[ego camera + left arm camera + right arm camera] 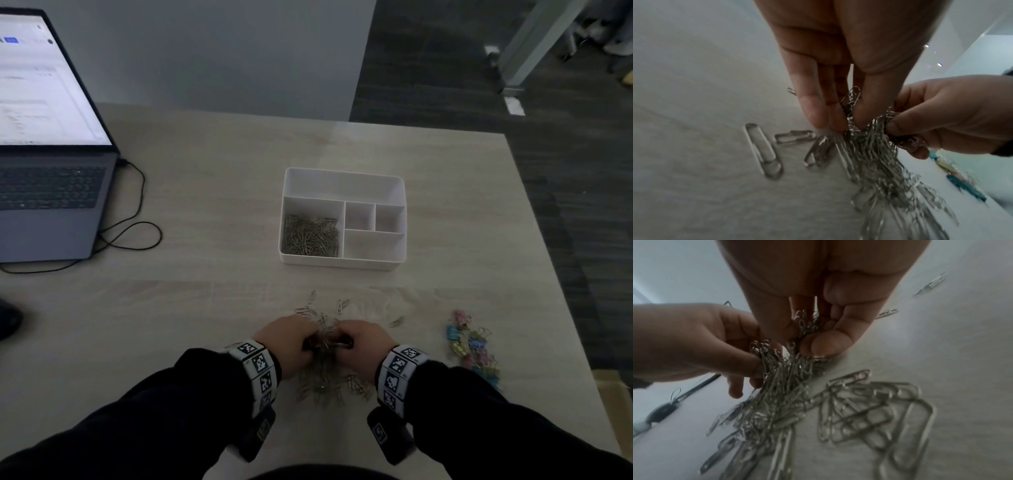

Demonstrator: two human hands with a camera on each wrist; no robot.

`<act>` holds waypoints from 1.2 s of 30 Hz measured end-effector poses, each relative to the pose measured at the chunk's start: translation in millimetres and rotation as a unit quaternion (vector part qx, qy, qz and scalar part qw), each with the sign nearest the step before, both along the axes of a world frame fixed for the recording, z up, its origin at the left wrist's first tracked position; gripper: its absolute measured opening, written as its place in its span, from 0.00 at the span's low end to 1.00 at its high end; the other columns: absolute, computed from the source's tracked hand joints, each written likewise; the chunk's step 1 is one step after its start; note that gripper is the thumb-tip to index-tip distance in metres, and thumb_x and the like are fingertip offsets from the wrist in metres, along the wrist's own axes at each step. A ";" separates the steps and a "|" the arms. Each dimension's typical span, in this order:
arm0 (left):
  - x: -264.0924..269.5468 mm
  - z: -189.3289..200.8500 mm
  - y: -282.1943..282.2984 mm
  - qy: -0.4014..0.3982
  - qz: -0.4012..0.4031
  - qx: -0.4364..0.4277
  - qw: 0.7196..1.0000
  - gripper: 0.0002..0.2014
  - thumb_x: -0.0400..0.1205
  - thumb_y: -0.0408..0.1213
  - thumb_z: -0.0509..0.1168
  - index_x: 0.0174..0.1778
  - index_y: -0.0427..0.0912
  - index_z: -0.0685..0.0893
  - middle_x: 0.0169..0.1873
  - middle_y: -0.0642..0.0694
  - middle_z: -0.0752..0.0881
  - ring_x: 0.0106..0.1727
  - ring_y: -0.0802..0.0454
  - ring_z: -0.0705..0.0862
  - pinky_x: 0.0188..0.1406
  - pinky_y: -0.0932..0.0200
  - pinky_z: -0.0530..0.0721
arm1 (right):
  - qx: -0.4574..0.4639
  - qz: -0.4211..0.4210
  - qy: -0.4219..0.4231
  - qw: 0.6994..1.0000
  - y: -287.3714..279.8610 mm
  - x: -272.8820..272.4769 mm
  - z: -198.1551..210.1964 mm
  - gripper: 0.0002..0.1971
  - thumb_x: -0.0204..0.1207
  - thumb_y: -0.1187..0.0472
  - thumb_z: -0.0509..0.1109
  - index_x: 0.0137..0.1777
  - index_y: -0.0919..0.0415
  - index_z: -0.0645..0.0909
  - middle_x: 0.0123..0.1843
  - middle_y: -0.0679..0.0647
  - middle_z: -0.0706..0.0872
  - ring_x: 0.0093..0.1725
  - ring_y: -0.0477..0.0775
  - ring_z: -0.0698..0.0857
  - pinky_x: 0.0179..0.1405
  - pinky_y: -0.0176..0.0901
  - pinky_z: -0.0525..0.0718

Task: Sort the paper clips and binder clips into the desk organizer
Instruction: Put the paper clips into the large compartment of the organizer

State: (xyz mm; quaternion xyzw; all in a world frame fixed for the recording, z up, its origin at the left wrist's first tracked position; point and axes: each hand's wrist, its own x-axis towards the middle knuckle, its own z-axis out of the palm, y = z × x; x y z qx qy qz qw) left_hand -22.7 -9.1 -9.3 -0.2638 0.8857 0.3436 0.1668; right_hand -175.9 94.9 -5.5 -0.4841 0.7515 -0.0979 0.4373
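The head view is dim and underexposed; the brightest source is the laptop screen (41, 78) at the surface's (212, 212) far left corner, blown out to glare. Straight edges bow toward the frame borders. Both wrist views are brighter but soft, the nearest paper clips (869, 410) smeared and stretched by wide-angle distortion.

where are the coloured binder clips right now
In the head view, the pile of pastel coloured binder clips lies on the pale wooden desk near its right edge, right of the right hand.
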 end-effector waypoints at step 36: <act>-16.1 34.7 -122.8 0.166 0.290 -0.089 0.938 0.07 0.78 0.40 0.67 0.48 0.50 0.90 0.45 0.48 0.86 0.40 0.55 0.78 0.49 0.61 0.75 | -0.118 -0.282 -0.134 0.943 -158.3 -28.2 41.4 0.06 0.74 0.67 0.74 0.46 0.57 0.82 0.34 0.54 0.84 0.30 0.51 0.84 0.38 0.51 0.91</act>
